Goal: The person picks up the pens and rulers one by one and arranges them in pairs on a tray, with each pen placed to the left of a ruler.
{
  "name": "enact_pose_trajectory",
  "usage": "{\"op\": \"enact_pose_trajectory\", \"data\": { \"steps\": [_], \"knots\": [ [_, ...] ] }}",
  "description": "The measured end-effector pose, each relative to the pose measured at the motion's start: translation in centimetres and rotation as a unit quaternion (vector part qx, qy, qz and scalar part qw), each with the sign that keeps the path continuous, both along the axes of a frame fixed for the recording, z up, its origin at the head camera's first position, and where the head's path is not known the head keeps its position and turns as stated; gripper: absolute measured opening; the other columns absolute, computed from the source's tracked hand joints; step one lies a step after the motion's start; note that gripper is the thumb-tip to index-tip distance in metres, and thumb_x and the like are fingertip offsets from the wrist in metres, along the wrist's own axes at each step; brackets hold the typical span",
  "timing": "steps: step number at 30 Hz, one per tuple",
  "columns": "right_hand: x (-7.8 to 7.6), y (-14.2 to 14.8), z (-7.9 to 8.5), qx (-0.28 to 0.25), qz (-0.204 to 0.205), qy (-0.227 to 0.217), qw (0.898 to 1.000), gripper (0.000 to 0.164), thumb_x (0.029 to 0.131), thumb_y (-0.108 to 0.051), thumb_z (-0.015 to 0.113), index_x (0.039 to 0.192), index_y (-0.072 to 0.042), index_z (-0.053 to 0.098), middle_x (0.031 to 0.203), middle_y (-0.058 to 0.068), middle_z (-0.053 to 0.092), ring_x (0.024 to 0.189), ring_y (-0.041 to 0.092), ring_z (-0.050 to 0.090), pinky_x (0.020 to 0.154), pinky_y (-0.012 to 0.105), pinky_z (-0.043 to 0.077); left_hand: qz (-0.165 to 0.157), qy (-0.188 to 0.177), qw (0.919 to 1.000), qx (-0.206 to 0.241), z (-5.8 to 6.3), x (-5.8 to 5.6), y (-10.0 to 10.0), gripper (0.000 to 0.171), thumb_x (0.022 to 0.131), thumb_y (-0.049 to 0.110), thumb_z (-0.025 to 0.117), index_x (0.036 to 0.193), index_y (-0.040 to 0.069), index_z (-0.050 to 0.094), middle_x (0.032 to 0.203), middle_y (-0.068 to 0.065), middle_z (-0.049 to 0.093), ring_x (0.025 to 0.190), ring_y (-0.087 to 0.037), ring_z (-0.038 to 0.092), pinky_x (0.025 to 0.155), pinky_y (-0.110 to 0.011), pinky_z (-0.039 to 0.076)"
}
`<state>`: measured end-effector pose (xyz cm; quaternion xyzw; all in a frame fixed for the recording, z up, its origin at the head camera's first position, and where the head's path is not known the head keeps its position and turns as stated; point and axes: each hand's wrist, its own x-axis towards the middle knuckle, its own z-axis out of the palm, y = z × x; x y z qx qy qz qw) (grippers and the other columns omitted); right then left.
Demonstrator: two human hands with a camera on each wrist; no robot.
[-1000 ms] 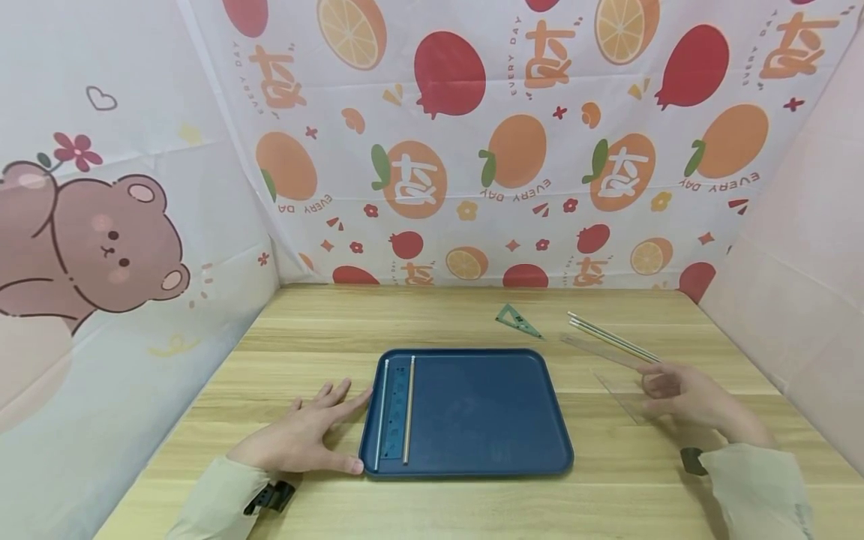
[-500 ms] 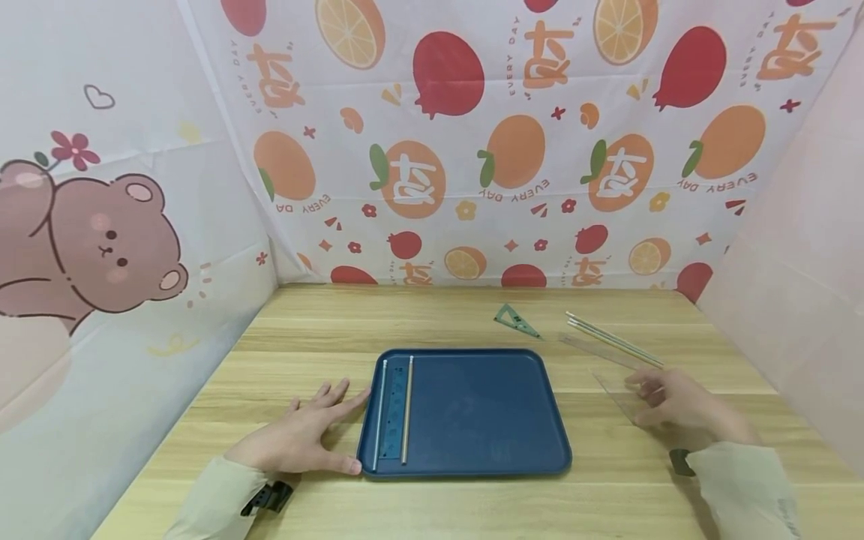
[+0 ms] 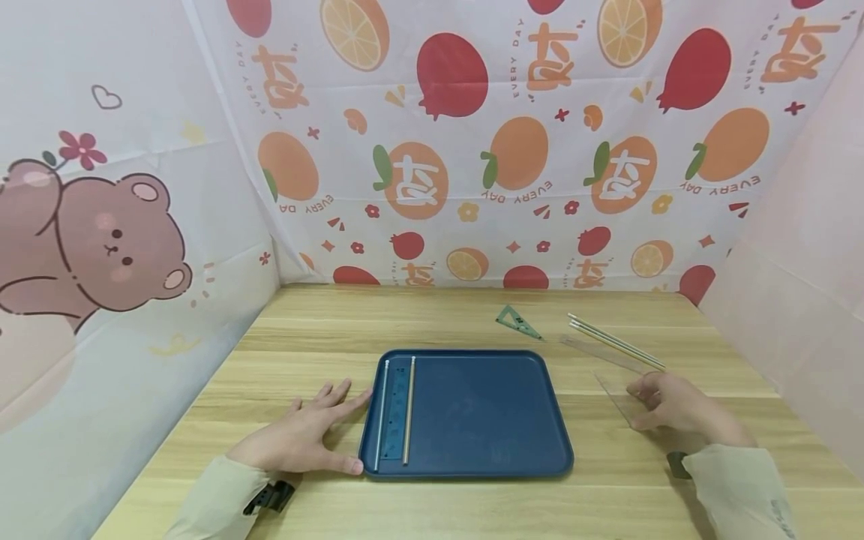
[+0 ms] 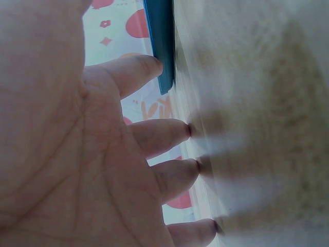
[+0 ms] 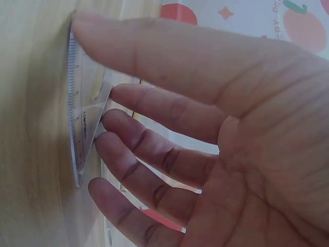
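My left hand (image 3: 304,435) lies with fingers spread at the left side of a blue tray (image 3: 486,474); thumb and index finger touch its rim. In the left wrist view, the other fingertips rest on the table. At the right, my right hand (image 3: 682,409) pinches a clear set square (image 5: 77,113) by its edges, thumb on one side and fingertips on the other. The set square looks low against the tabletop, partly hidden by the hand. In the tray lie a dark pencil (image 3: 382,416), a blue ruler (image 3: 396,412) and a gold-coloured pencil (image 3: 409,412).
Beyond my right hand lie a clear ruler (image 3: 601,352) and several pencils (image 3: 616,342) side by side. A green set square (image 3: 518,322) sits behind the tray. Fruit-printed cloth (image 3: 466,187) hangs at the table's back edge, with more cloth at both sides.
My right hand has shifted left and slightly nearer, its thumb and fingers closing on the edges of the clear set square. The left hand stays at the tray.
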<state>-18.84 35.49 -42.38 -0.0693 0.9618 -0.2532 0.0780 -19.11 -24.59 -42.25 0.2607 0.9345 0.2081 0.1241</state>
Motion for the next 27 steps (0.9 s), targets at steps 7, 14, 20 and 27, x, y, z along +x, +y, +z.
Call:
{"op": "enact_pose_trajectory", "data": {
  "steps": [7,14,20,27],
  "knots": [
    [0.0,-0.5,0.0,0.026,-0.004,0.002,1.000,0.064,0.080,-0.020,0.095,0.128,0.013,0.068,0.119,0.028,0.073,0.111,0.045,0.070,0.096,0.061,0.058,0.003,-0.004,1.0000,0.000,-0.1,-0.1,0.0,0.113,0.080,0.070,0.084,0.170,0.023,0.036,0.174,-0.033,0.022,0.158,-0.066,0.015,0.109,-0.095,0.012],
    [-0.2,-0.7,0.0,0.032,-0.002,0.015,0.999,0.061,0.077,-0.018,0.096,0.123,0.014,0.070,0.113,0.025,0.075,0.107,0.042,0.070,0.095,0.061,0.058,0.011,-0.017,0.9998,0.002,-0.2,-0.1,-0.1,0.114,0.079,0.074,0.082,0.170,0.024,0.035,0.175,-0.030,0.022,0.160,-0.062,0.014,0.113,-0.092,0.012],
    [-0.2,-0.9,0.1,0.035,-0.006,0.014,0.999,0.059,0.077,-0.017,0.096,0.120,0.013,0.070,0.111,0.023,0.074,0.105,0.040,0.070,0.095,0.060,0.058,0.011,-0.020,0.9997,0.002,-0.2,-0.2,-0.1,0.114,0.079,0.074,0.082,0.170,0.025,0.035,0.176,-0.030,0.021,0.161,-0.062,0.014,0.113,-0.092,0.011],
    [-0.3,-1.1,0.1,0.042,-0.009,0.012,0.999,0.056,0.077,-0.015,0.096,0.119,0.012,0.070,0.109,0.022,0.073,0.103,0.038,0.070,0.094,0.059,0.058,0.010,-0.017,0.9998,0.000,-0.3,-0.2,-0.1,0.114,0.079,0.075,0.081,0.170,0.025,0.035,0.176,-0.030,0.021,0.161,-0.061,0.013,0.114,-0.091,0.012]
  ]
}}
